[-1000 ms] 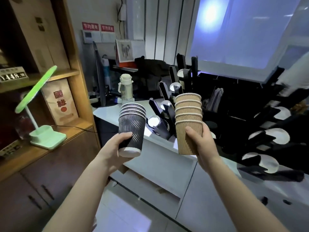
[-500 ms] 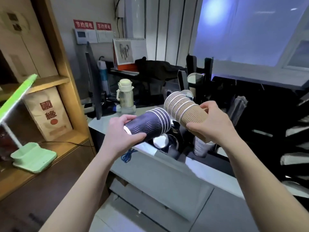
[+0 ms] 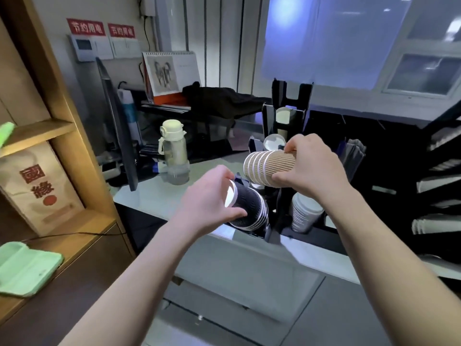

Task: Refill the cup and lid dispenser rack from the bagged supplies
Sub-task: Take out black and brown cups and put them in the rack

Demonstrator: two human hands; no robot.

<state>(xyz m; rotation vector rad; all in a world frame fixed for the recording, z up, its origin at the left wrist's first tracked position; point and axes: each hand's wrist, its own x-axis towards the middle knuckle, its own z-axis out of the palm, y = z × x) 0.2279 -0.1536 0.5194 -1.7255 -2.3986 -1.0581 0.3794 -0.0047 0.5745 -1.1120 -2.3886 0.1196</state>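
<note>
Person's at the grey counter (image 3: 154,196), both arms out over the black cup & lid dispenser rack (image 3: 290,116). Left hand (image 3: 209,203) has fingers and thumb curled round a nested stack of black wavy-ribbed paper cups (image 3: 249,211), tipped so the white base faces the camera and the rims point down-right into the rack's near-left slot; stack looks to be touching the slot edge, can't tell how deep it sits. Right hand (image 3: 309,168) grips a stack of tan ribbed paper cups (image 3: 268,167) from above, thumb under, fingers over the top, stack lying roughly horizontal w/ white rims pointing left. Tan stack hangs above the rack, just up-right of the black stack, the two apart. Below the right wrist a white stack of cups w/ dark print (image 3: 304,216) sits tilted in the next slot. Further back in the rack, a pale cup (image 3: 283,118) in the tall upright holder and a round clear lid (image 3: 274,142) beside the right hand's knuckles. Left on the counter: a cream-capped clear water bottle (image 3: 172,148), a dark monitor (image 3: 117,131) seen edge-on. Wooden shelf at far left w/ a brown paper bag w/ red characters (image 3: 37,188) and a green lamp base (image 3: 25,268).
</note>
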